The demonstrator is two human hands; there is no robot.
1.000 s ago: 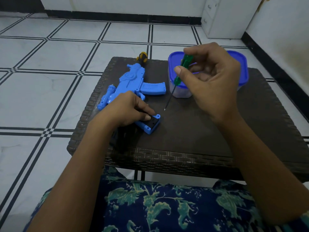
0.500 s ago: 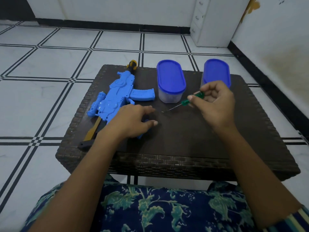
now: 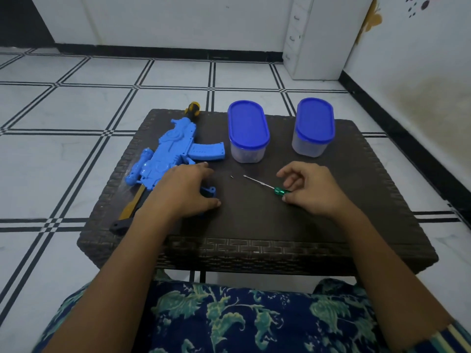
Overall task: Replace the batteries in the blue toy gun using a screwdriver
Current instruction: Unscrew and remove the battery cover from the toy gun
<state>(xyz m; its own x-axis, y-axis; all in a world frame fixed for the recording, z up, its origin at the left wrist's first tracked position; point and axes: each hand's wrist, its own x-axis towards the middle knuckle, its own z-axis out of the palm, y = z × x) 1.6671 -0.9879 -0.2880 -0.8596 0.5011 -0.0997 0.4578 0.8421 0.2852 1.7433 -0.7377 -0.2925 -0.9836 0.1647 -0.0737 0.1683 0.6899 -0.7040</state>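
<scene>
The blue toy gun [image 3: 170, 154] lies flat at about ten o'clock on the dark woven table [image 3: 254, 220], muzzle pointing away toward twelve, its magazine jutting to three o'clock. The left hand [image 3: 183, 192] rests palm down over the grip end of the gun, fingers loosely spread; a bit of blue plastic peeks out from under the fingers, and whether that is the grip or a loose battery cover I cannot tell.

Over at three o'clock from that hand, the green-handled screwdriver [image 3: 265, 184] lies on the table, its thin shaft aimed toward ten o'clock. The right hand [image 3: 311, 189] sits at the handle end, fingers curled and relaxed, thumb tip touching the green handle; not a real grip by the look of it, more setting down or picking up.

Just off the screwdriver tip, a tiny dark speck [image 3: 232, 177] lies on the table, quite possibly a screw. If so, the unscrewing looks done.

At twelve and one o'clock stand two blue-lidded containers [image 3: 248, 131], both closed; contents too dim to read. No batteries are visible anywhere. So the swap itself appears to lie ahead: cover off, old cells out, new ones in, then cover and screw back on.
</scene>
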